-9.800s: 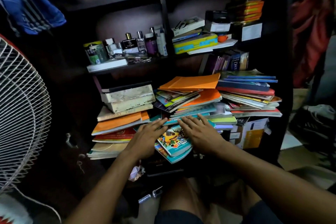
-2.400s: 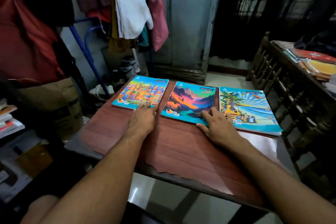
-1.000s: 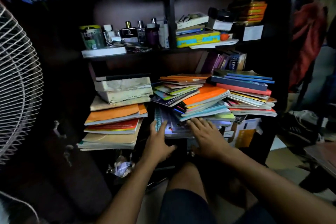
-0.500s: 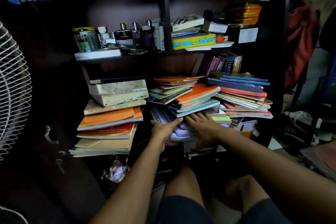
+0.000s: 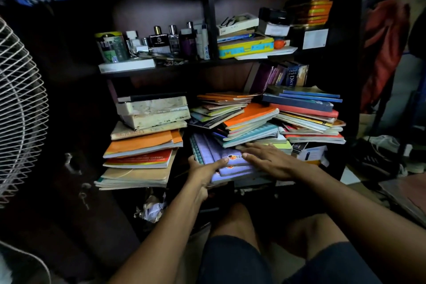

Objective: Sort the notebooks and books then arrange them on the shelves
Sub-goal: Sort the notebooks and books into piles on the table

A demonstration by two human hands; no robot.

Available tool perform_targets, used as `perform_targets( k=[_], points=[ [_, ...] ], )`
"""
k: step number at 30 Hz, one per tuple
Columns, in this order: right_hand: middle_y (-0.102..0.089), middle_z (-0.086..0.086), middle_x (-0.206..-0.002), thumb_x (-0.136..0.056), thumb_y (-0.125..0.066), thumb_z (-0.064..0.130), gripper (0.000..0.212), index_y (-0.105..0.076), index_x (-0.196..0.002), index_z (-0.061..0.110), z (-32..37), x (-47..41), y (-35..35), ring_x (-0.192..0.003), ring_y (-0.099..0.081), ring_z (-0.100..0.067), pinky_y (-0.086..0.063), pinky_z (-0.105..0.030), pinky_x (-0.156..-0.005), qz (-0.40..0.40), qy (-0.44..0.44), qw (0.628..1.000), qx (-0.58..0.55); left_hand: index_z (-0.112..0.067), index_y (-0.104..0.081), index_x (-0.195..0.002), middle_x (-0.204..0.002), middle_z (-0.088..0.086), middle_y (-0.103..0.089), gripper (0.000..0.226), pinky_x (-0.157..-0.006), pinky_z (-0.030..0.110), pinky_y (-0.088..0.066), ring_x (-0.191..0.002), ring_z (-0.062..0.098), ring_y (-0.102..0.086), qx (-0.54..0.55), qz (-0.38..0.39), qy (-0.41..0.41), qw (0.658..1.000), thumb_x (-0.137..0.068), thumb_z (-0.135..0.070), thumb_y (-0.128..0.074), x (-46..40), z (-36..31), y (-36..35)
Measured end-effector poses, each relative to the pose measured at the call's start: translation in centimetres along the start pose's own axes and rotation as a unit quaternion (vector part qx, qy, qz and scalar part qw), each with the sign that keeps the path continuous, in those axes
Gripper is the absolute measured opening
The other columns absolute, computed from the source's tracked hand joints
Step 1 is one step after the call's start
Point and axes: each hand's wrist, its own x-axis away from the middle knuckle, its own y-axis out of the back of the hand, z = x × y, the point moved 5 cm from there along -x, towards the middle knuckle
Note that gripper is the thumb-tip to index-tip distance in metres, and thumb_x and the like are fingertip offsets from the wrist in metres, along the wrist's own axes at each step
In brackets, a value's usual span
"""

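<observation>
Since half a second ago, purple notebooks (image 5: pixel 219 157) are sliding outward; left hand (image 5: pixel 202 172) gripping their corner, right hand (image 5: pixel 267 160) pressing flat on top. Leaning stack (image 5: pixel 244 122) directly above both hands may be toppling if pulled.

A few thin purple notebooks (image 5: pixel 215 153) with grid-patterned covers lie flat at the bottom of the middle heap on the dark wooden shelf (image 5: pixel 175 67), their near ends sticking out toward the viewer. Above them slumps a slanted pile of orange and teal soft-cover books (image 5: pixel 250 122). A stack of thick worn cream and orange books (image 5: pixel 147 136) stands to its left, and a flat stack of blue and red books (image 5: pixel 306 117) to its right.
</observation>
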Motion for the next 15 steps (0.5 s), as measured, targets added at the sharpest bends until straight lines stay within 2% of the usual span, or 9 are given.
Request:
perform_targets(
  k=[2, 5, 7, 9, 10, 11, 13, 14, 15],
  points=[
    [-0.017, 0.006, -0.167, -0.098, -0.014, 0.067, 0.067, -0.027, -0.157, 0.037, 0.4, -0.2, -0.2, -0.154, -0.010, -0.015, -0.001, -0.055, -0.123, 0.028, -0.016, 0.999, 0.026, -0.017, -0.042, -0.124, -0.104, 0.004, -0.066, 0.083, -0.073, 0.057, -0.061, -0.094, 0.030, -0.071, 0.009, 0.020, 0.011, 1.000, -0.061, -0.016, -0.097, 1.4, 0.2, 1.6],
    [-0.017, 0.003, -0.167, -0.097, -0.019, 0.071, 0.070, -0.030, -0.156, 0.034, 0.9, -0.9, -0.6, -0.155, -0.010, -0.019, -0.002, -0.057, -0.123, 0.046, -0.047, 0.997, 0.044, -0.016, -0.049, -0.127, -0.102, 0.008, -0.073, 0.089, -0.068, 0.042, -0.062, -0.089, 0.028, -0.074, 0.029, 0.037, 0.012, 0.999, -0.055, -0.020, -0.099, 3.7, 0.7, 4.0],
    [-0.029, -0.004, -0.161, -0.095, -0.038, 0.071, 0.070, -0.040, -0.151, 0.029, 0.7, -0.3, -0.6, -0.150, -0.025, -0.028, -0.018, -0.055, -0.120, -0.012, -0.077, 0.995, 0.059, -0.023, -0.048, -0.127, -0.105, 0.007, -0.073, 0.097, -0.076, 0.047, -0.062, -0.094, 0.030, -0.073, 0.032, 0.043, 0.027, 0.998, -0.046, -0.028, -0.102, 5.5, 1.3, 5.8],
    [-0.042, -0.011, -0.146, -0.092, -0.054, 0.065, 0.070, -0.048, -0.143, 0.018, 0.4, 2.5, -0.9, -0.135, -0.043, -0.034, -0.038, -0.046, -0.109, -0.127, -0.144, 0.981, -0.039, -0.026, -0.043, -0.136, -0.118, 0.007, -0.070, 0.120, -0.089, 0.055, -0.058, -0.104, 0.032, -0.071, 0.027, 0.053, 0.040, 0.997, -0.034, -0.038, -0.104, 7.2, 1.6, 7.2],
    [-0.045, -0.010, -0.144, -0.091, -0.060, 0.061, 0.073, -0.044, -0.145, 0.015, 0.4, 4.4, -1.9, -0.130, -0.048, -0.033, -0.043, -0.041, -0.102, -0.150, -0.194, 0.957, -0.155, -0.029, -0.040, -0.142, -0.125, 0.007, -0.068, 0.129, -0.092, 0.057, -0.056, -0.107, 0.032, -0.069, 0.023, 0.057, 0.047, 0.997, -0.031, -0.042, -0.105, 8.1, 1.8, 7.9],
    [-0.049, -0.007, -0.143, -0.090, -0.065, 0.056, 0.074, -0.041, -0.147, 0.015, 1.0, 6.2, -3.4, -0.124, -0.054, -0.030, -0.046, -0.035, -0.095, -0.136, -0.233, 0.913, -0.305, -0.032, -0.038, -0.145, -0.128, 0.007, -0.067, 0.130, -0.092, 0.057, -0.056, -0.108, 0.032, -0.069, 0.020, 0.062, 0.049, 0.997, -0.033, -0.042, -0.105, 9.0, 1.9, 8.4],
    [-0.066, -0.003, -0.125, -0.090, -0.071, 0.040, 0.059, -0.052, -0.138, 0.011, 2.8, 8.3, -6.6, -0.100, -0.068, -0.023, -0.055, -0.027, -0.077, -0.053, -0.250, 0.774, -0.579, -0.028, -0.041, -0.143, -0.121, 0.007, -0.071, 0.117, -0.087, 0.056, -0.058, -0.102, 0.032, -0.072, 0.035, 0.075, 0.050, 0.995, -0.044, -0.033, -0.102, 11.0, 2.0, 9.2],
    [-0.072, -0.009, -0.114, -0.087, -0.074, 0.034, 0.054, -0.061, -0.131, 0.005, 3.4, 8.8, -7.6, -0.091, -0.072, -0.026, -0.059, -0.030, -0.073, -0.032, -0.245, 0.718, -0.650, -0.026, -0.044, -0.140, -0.117, 0.008, -0.074, 0.106, -0.083, 0.055, -0.060, -0.100, 0.033, -0.073, 0.041, 0.085, 0.051, 0.994, -0.050, -0.027, -0.099, 12.2, 2.0, 9.4],
    [-0.074, -0.017, -0.109, -0.082, -0.078, 0.031, 0.054, -0.067, -0.125, 0.001, 3.7, 9.3, -8.4, -0.091, -0.073, -0.032, -0.061, -0.037, -0.078, -0.020, -0.248, 0.687, -0.683, -0.024, -0.047, -0.137, -0.114, 0.009, -0.075, 0.096, -0.079, 0.052, -0.061, -0.100, 0.033, -0.073, 0.039, 0.101, 0.055, 0.993, -0.055, -0.021, -0.097, 13.4, 2.2, 9.6]
  ],
)
